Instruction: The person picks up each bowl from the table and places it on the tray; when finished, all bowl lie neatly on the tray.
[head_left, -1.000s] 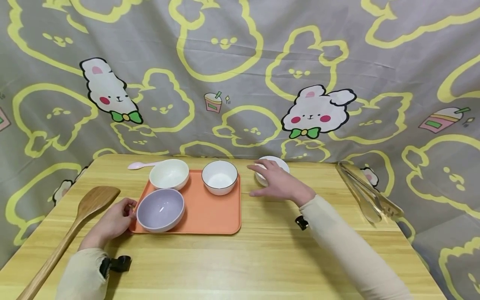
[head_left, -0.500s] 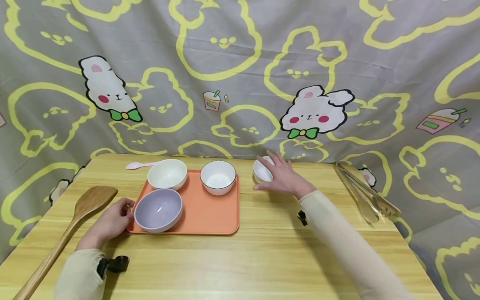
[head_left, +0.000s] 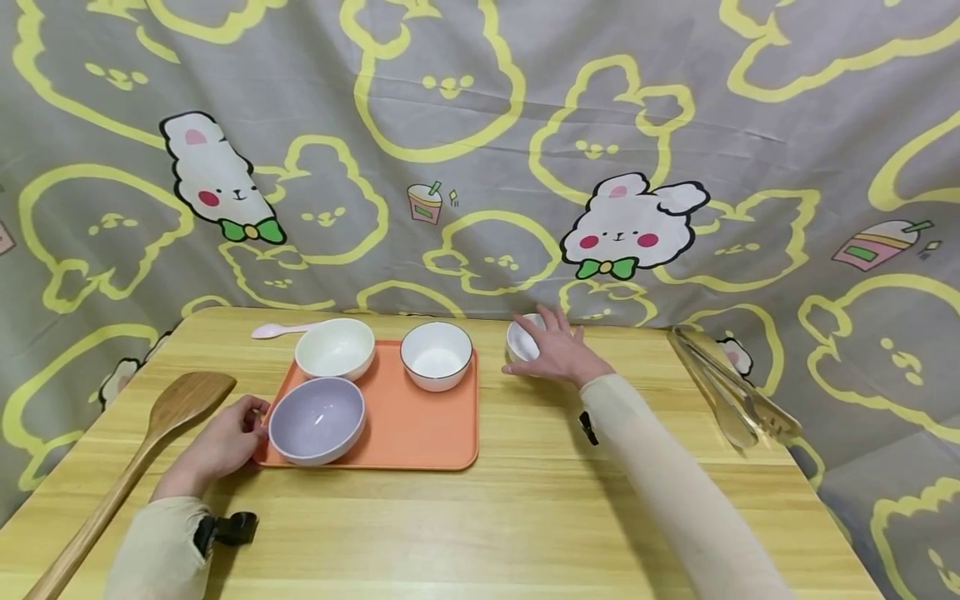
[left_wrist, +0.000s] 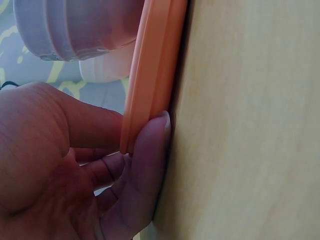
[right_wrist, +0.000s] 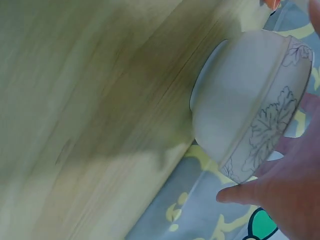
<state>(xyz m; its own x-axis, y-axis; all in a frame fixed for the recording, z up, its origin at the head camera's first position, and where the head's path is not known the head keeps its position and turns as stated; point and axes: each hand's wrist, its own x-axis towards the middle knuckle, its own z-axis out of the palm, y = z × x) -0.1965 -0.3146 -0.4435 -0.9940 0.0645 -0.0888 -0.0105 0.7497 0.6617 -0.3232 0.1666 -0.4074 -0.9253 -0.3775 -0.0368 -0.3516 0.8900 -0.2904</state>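
Note:
My left hand (head_left: 225, 439) pinches the left edge of an orange tray (head_left: 420, 429); in the left wrist view the tray's rim (left_wrist: 155, 70) lies between the thumb and a finger. On the tray stand a lilac bowl (head_left: 317, 421), a cream bowl (head_left: 335, 350) and a white bowl with a dark rim (head_left: 437, 357). To the right of the tray, my right hand (head_left: 558, 348) spreads its fingers over a small white bowl (head_left: 521, 342), partly hiding it. The right wrist view shows the bowl's floral band (right_wrist: 272, 120) beside my outstretched fingers.
A wooden spatula (head_left: 157, 437) lies along the table's left side. Behind the cream bowl is a pink spoon (head_left: 281, 330). Metal utensils, tongs among them (head_left: 731, 387), lie at the back right. A patterned curtain (head_left: 487, 167) hangs behind the table (head_left: 390, 533).
My right hand has shifted further over the small white bowl, then lowered slightly toward it. My left hand keeps its grip on the tray, which has not moved.

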